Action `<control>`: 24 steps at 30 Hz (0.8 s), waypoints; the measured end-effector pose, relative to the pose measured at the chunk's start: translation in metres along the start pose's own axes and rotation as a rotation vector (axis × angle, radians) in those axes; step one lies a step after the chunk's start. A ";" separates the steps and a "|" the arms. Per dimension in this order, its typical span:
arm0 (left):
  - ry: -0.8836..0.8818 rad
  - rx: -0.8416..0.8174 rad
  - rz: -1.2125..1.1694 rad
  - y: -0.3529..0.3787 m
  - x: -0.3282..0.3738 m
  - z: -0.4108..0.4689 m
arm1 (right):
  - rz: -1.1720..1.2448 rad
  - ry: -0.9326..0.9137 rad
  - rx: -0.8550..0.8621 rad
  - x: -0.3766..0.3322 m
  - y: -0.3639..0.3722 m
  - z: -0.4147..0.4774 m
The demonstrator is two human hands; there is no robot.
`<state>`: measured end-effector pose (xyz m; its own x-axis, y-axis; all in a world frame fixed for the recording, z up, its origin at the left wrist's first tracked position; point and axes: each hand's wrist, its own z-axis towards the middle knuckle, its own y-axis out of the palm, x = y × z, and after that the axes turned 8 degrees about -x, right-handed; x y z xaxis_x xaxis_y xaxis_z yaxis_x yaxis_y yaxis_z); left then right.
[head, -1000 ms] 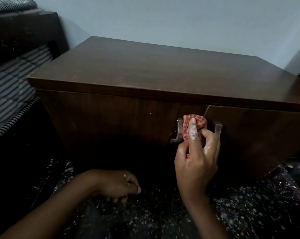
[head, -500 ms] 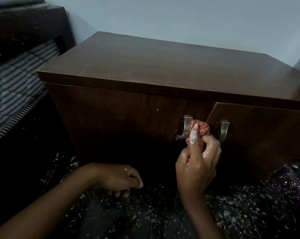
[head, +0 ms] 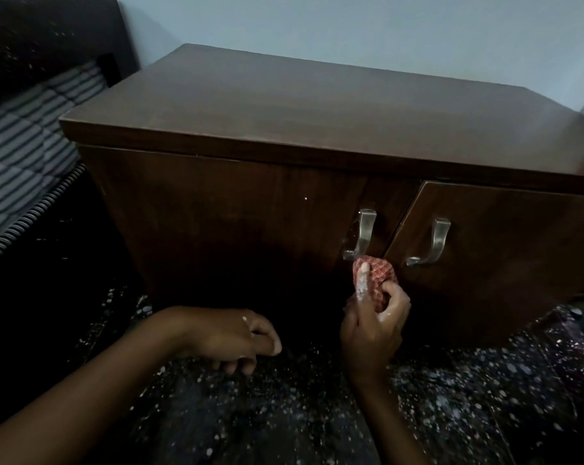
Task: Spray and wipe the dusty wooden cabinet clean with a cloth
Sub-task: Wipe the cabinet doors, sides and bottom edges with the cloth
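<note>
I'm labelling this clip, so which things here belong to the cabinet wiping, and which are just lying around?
Job: wooden cabinet, red cloth, right hand gripping the cloth.
Lying about: striped mattress, speckled floor, left hand, holding nothing.

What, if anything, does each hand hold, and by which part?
The right hand grips a bunched red patterned cloth by its lower part, forefinger laid up its front. The left hand holds nothing, fingers loosely curled.
</note>
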<state>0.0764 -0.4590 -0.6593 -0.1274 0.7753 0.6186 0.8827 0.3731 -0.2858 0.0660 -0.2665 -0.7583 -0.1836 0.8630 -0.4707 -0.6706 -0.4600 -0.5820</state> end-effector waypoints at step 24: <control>-0.099 0.370 -0.170 -0.013 -0.006 -0.016 | 0.327 -0.158 -0.271 -0.054 -0.044 -0.043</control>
<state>0.0730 -0.4768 -0.6480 -0.3165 0.7252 0.6115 0.6257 0.6441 -0.4400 0.1363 -0.3015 -0.7352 -0.4759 0.6746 -0.5643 -0.3507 -0.7340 -0.5816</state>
